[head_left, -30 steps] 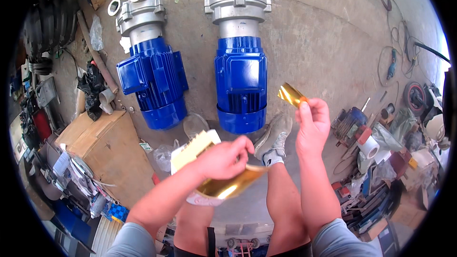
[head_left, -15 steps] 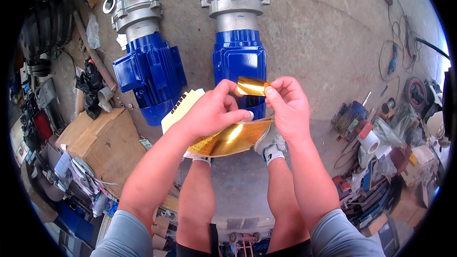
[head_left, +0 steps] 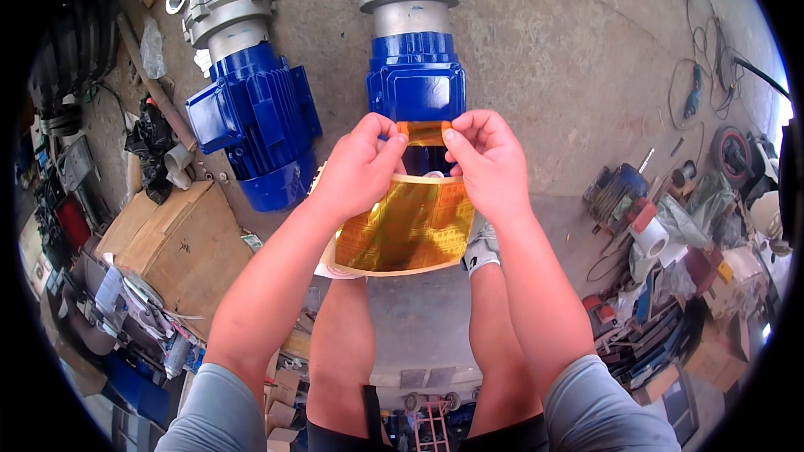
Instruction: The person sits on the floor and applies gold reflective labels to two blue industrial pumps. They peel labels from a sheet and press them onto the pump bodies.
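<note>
left hand [head_left: 362, 169] and right hand [head_left: 488, 166]: thumb and forefinger of each pressed together, pinching the two ends of a small gold label [head_left: 424, 132], held level between them. the larger gold label sheet [head_left: 402, 228] hangs just below, its upper edge behind the fingers; which hand carries it cannot be told. judgement: keep the small label taut and uncreased, with fingertips on its ends only. beyond the hands, a blue motor pump [head_left: 415, 75] lies on the concrete floor [head_left: 569, 75], a second blue pump [head_left: 247, 117] to its left. cardboard box [head_left: 172, 243] near left.
</note>
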Demonstrator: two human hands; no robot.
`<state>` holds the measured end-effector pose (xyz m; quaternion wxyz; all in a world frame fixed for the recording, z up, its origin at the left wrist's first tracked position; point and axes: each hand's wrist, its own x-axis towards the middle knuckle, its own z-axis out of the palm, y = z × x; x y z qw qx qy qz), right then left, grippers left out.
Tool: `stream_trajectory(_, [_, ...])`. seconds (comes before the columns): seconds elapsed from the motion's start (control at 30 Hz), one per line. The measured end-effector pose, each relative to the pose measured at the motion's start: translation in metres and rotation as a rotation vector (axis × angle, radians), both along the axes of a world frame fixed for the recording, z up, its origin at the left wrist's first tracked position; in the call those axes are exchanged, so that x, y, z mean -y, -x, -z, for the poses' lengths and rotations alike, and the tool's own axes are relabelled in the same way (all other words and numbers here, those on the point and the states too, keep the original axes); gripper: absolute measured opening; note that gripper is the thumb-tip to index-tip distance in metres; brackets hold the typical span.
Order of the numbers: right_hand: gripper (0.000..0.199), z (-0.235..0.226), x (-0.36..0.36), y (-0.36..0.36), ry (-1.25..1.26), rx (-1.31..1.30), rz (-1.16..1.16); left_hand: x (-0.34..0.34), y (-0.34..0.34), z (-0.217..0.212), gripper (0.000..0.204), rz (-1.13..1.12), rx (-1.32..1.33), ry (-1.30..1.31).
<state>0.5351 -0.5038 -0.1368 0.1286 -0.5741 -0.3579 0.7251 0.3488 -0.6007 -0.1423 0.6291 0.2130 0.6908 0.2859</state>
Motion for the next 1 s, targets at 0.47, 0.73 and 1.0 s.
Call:
stream_trajectory(0.47, [0.037, 0.032, -0.005, 0.022, -0.301, 0.155, 0.102, -0.022, 0.003, 0.014, 0.025, -0.046, -0.211, 0.058])
stream_trajectory(0.73, [0.034, 0.022, -0.006, 0.031, -0.418, 0.356, 0.039, -0.027, 0.002, 0.015, 0.025, -0.076, -0.207, 0.082])
stream_trajectory(1.0, [0.033, 0.021, -0.001, 0.037, -0.477, 0.446, 0.041, -0.029, 0.005, 0.017, 0.025, -0.047, -0.218, 0.085])
